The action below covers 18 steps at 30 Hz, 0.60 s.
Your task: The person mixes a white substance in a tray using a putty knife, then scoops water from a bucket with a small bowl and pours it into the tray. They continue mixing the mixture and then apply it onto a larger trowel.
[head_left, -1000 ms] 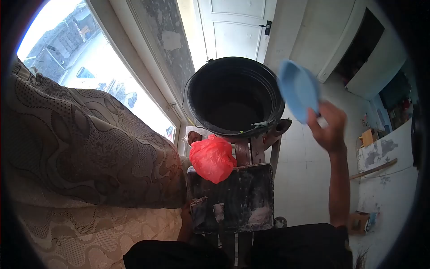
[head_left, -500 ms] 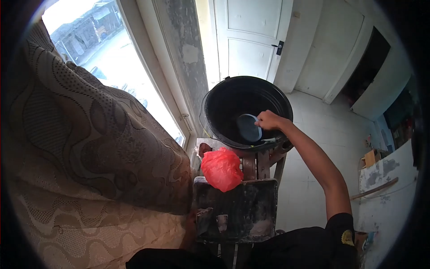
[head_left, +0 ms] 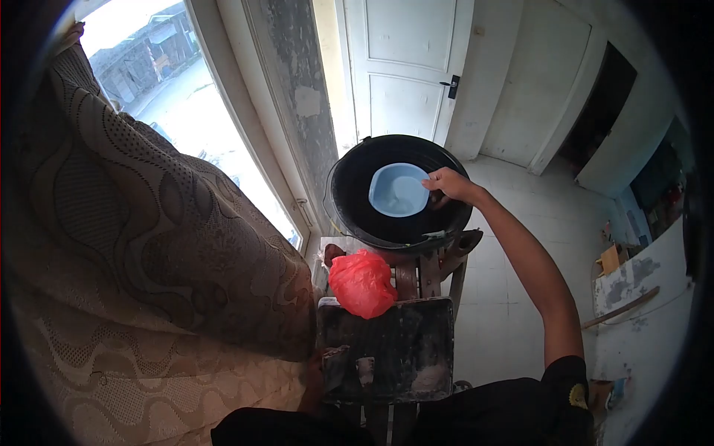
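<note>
My right hand [head_left: 451, 186] grips a light blue plastic bowl [head_left: 398, 191] by its right edge. The bowl is held roughly level over the mouth of a large black bucket [head_left: 349, 167], its pale inside facing up. What lies in the bucket is too dark to make out. Low in the picture, my left hand [head_left: 315, 375] is in shadow at the left edge of a black tray [head_left: 401, 334]; its fingers are mostly hidden. A dark flat piece [head_left: 335, 360] and a small pale-ended tool [head_left: 365, 368] lie in the tray near that hand.
A red plastic bag [head_left: 362, 284] stands between tray and bucket, on a wooden bench [head_left: 407, 279]. Patterned curtains [head_left: 186, 253] hang at left beside a bright window. A white door [head_left: 407, 67] is behind the bucket. A wooden stick [head_left: 621, 308] lies at right.
The blue bowl has come up and left from deeper in the bucket, turning from tilted to nearly level. The view has shifted slightly. My left hand stays by the tray.
</note>
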Available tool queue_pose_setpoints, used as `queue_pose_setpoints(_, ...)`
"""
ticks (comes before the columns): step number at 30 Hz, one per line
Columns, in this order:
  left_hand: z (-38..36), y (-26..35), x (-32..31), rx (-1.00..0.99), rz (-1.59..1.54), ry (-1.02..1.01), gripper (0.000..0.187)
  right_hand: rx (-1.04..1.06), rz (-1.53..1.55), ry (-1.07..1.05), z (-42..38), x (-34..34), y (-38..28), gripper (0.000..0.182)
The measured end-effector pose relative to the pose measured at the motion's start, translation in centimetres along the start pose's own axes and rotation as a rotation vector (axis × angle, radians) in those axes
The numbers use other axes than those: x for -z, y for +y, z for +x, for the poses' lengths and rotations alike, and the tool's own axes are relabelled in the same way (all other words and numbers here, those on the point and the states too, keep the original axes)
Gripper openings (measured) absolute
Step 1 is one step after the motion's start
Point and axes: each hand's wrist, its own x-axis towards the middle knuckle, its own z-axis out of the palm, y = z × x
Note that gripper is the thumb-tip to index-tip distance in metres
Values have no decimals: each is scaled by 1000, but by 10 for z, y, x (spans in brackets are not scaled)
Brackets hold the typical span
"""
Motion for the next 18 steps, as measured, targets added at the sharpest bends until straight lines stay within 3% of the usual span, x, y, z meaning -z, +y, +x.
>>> queue_pose_setpoints(9, 5, -6, 5, -26, -34, -94, 42, 43, 23, 25, -42, 20, -28, 39)
queue_pose_setpoints(13, -24, 37, -36, -6, 45, -32, 40, 59, 42, 33, -74, 30, -43, 40)
queue_pose_setpoints(15, -28, 41, -36, 35, -54, -98, 34, 59, 53, 57, -94, 28, -52, 40)
queue_pose_setpoints(18, -9, 9, -7, -32, 114, 42, 33, 101, 77, 47, -120, 28, -54, 41)
